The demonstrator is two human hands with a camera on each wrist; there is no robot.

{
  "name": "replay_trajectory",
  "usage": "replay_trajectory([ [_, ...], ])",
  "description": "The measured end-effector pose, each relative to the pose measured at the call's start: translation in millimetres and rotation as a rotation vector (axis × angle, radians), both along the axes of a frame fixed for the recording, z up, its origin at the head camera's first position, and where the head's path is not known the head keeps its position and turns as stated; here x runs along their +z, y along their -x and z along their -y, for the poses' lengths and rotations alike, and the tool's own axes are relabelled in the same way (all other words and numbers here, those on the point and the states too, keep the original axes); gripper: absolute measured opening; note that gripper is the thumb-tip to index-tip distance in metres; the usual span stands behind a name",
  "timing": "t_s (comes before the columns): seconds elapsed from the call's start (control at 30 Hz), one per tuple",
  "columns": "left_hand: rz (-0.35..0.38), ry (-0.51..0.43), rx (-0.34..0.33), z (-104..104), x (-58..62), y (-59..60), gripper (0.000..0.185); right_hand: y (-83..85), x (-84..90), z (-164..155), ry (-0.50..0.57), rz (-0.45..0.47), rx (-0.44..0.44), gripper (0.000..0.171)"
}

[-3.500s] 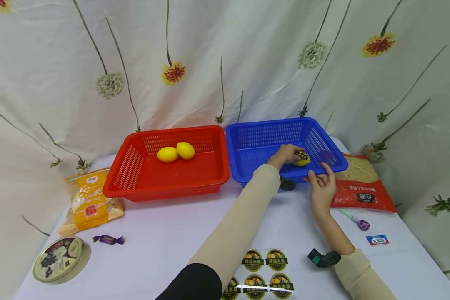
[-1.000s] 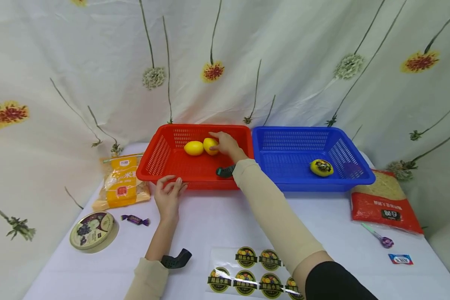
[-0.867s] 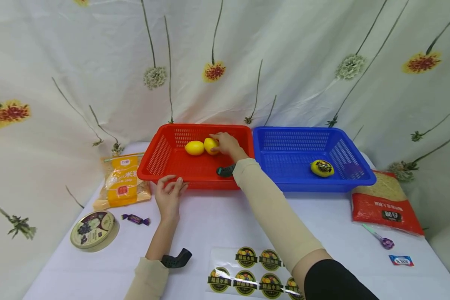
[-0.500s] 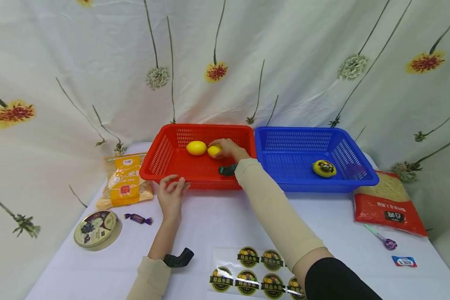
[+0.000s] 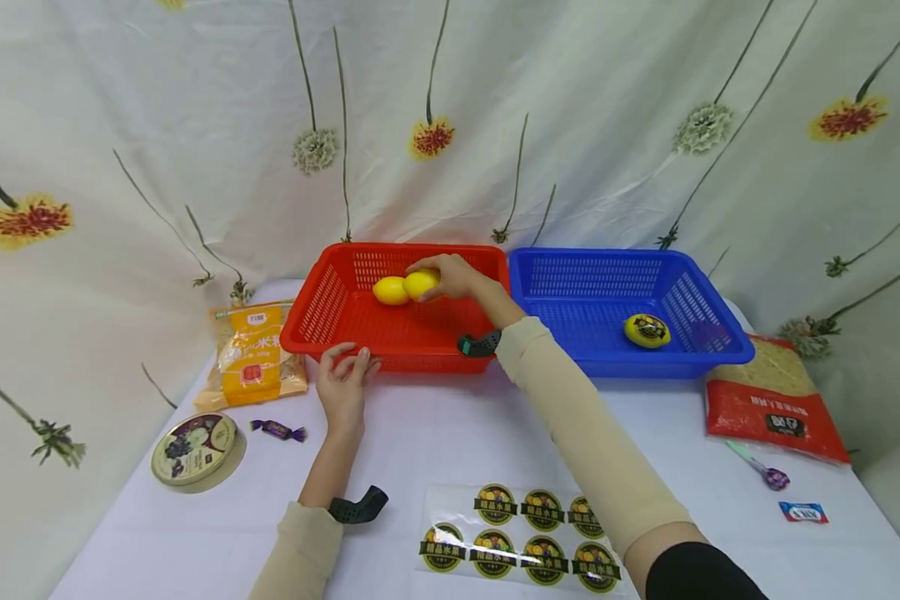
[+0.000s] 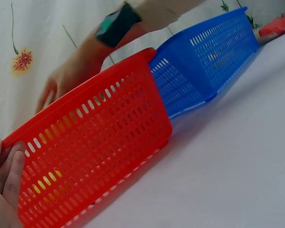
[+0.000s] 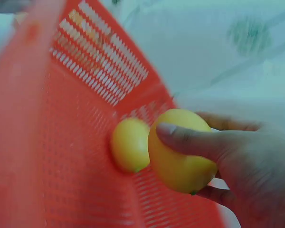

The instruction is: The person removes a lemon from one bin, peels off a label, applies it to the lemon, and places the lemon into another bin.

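My right hand [image 5: 450, 277] pinches a yellow lemon [image 5: 420, 284] above the floor of the red plastic basket [image 5: 390, 363]. In the right wrist view the thumb lies across this lemon [image 7: 180, 164], with fingers on its far side. A second lemon [image 5: 390, 291] rests in the basket just left of it. My left hand [image 5: 342, 392] grips the front rim of the red basket; in the left wrist view its fingers [image 6: 13, 178] lie against the outer wall. To the right, a lemon with a round dark label [image 5: 647, 331] lies in the blue basket [image 5: 630, 367].
A sheet of round stickers [image 5: 450, 502] lies at the table's front. On the left are an orange food bag [image 5: 251, 354], a round tin [image 5: 195, 450] and a purple wrapped candy [image 5: 278, 430]. A red bag [image 5: 780, 408], lollipop [image 5: 772, 477] and small blue-red packet [image 5: 802, 512] are right.
From the blue basket, where the right hand held the labelled lemon, both hands have moved to the red one. The right hand has taken hold of a lemon and raised it; the left has stayed.
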State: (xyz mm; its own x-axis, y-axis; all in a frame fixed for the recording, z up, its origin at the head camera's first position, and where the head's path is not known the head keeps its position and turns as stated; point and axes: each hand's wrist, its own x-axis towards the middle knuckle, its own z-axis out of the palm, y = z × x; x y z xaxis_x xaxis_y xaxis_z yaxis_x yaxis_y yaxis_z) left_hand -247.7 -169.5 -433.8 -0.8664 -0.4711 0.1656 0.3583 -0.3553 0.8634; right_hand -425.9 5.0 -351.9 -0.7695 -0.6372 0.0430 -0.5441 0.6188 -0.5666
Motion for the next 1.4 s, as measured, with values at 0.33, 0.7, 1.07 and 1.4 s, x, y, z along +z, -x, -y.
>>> replay_trajectory([
  [0.33,-0.002,-0.012,0.034,-1.1,-6.4,-3.5,0.030,-99.8,37.2,-47.4,0.213,-0.259,0.160,0.057],
  [0.7,-0.030,0.020,-0.004,-2.9,10.1,-4.0,0.033,-195.5,-25.4,-122.5,0.209,-0.218,0.103,0.058],
  [1.07,-0.006,0.030,0.003,-1.3,12.0,-7.0,0.034,-216.1,-95.9,-143.0,0.235,-0.152,-0.014,0.058],
  [1.4,0.019,0.619,-0.075,-27.0,15.5,-53.7,0.030,-221.9,-102.3,-144.3,0.266,-0.199,-0.032,0.064],
])
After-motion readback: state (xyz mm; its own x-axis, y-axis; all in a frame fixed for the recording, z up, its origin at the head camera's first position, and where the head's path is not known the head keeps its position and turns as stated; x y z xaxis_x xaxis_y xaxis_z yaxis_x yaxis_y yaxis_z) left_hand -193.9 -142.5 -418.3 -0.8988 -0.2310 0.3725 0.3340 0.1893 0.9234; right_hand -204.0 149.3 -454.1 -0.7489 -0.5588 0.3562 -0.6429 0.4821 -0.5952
